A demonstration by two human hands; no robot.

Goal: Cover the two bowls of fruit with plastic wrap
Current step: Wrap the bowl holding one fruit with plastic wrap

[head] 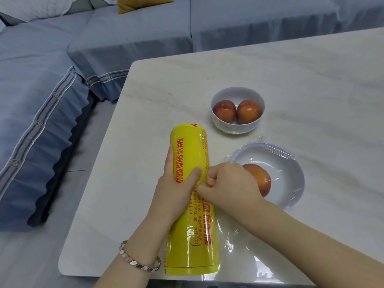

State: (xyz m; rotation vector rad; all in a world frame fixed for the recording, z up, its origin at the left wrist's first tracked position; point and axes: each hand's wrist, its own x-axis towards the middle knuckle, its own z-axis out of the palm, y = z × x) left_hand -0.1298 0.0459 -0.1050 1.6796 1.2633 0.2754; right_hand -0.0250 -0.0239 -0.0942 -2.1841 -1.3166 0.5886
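Centre: yellow roll of plastic wrap (187, 146), lying on its side on the pale marble-patterned table (311, 80), long axis running near to far, red lettering uppermost.

Left hand (176, 183): grips the roll around its middle, thumb across the top, fingers curled over the left flank; wears a metal bracelet (139, 260) at the wrist.

Right hand (226, 183): fingers curled, pinches the clear film (234, 242) against the roll's right side, just beside the left thumb.

Right of the roll: near bowl (295, 169), shallow and white, holds one red-orange fruit (261, 179) and sits under stretched film (creases and glare visible across the rim). Loose film spreads over the table from the roll toward the near edge.

Farther back: far bowl (228, 92), deeper, white, open at the top, holds two fruits (224, 111) side by side, touching. Stands just apart from the near bowl.

Far left: blue sofa (41, 100) with a mustard cushion (143, 3).
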